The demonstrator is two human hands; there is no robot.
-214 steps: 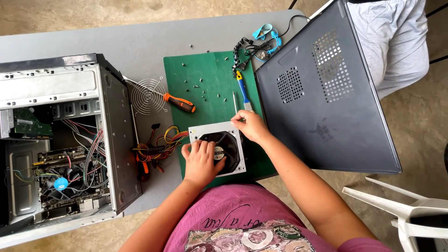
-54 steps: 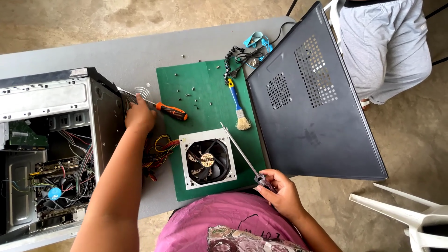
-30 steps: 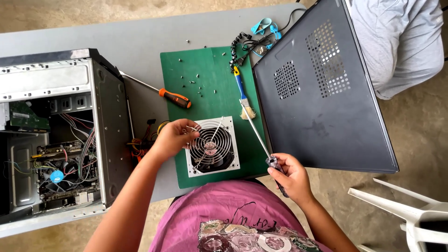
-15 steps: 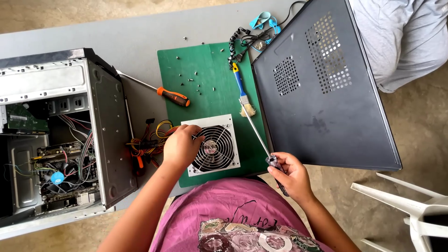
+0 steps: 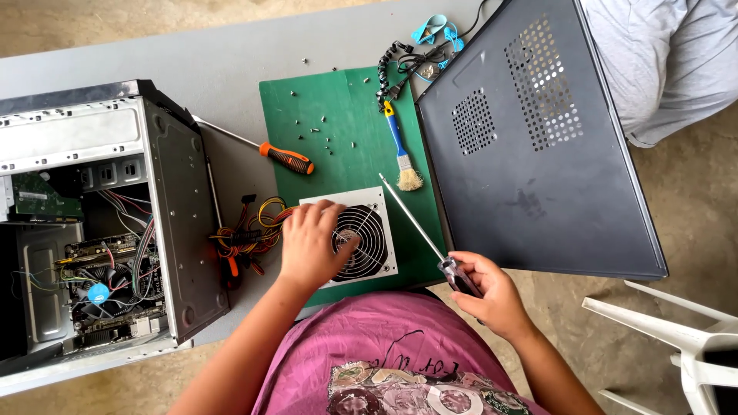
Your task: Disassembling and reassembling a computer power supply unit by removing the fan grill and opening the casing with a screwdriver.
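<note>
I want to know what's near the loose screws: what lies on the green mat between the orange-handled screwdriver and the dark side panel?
In the head view, a blue-handled brush lies there on the green mat, among scattered small screws.

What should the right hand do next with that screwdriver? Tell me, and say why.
Probably bring the long screwdriver tip down to a corner of the power supply: the left hand rests on its fan grille, and the right hand holds the tool's tip above it.
</note>
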